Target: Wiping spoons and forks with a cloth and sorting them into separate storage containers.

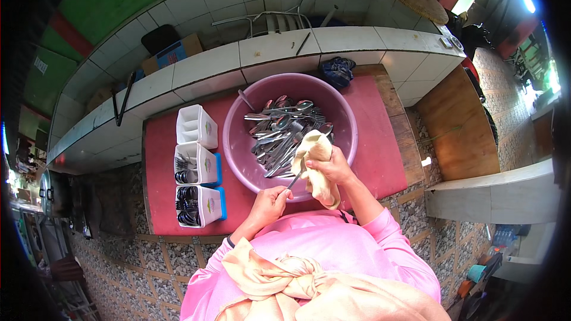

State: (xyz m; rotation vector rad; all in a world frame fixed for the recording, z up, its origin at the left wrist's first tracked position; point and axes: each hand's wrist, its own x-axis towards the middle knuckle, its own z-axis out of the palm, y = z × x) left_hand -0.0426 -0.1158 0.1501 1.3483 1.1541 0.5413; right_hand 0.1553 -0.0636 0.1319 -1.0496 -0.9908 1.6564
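Observation:
Over the near rim of a large pink plastic basin (236, 165), my left hand (270, 205) grips the handle of a metal utensil (294, 181). A pale yellow cloth (312, 145) is bunched in my right hand (333, 167) and wraps the utensil's other end, so I cannot tell a spoon from a fork. Loose metal spoons and forks (281, 136) are heaped inside the basin. To its left stand three white cutlery holders in a row. The far holder (207, 127) shows bare compartments; the middle holder (207, 165) and near holder (209, 207) contain cutlery.
The basin and holders stand on a red-covered table (379, 142). Behind it runs a white-tiled ledge (276, 49). A dark blue bundled cloth or bag (337, 72) lies at the back edge. A wooden panel (459, 129) stands to the right.

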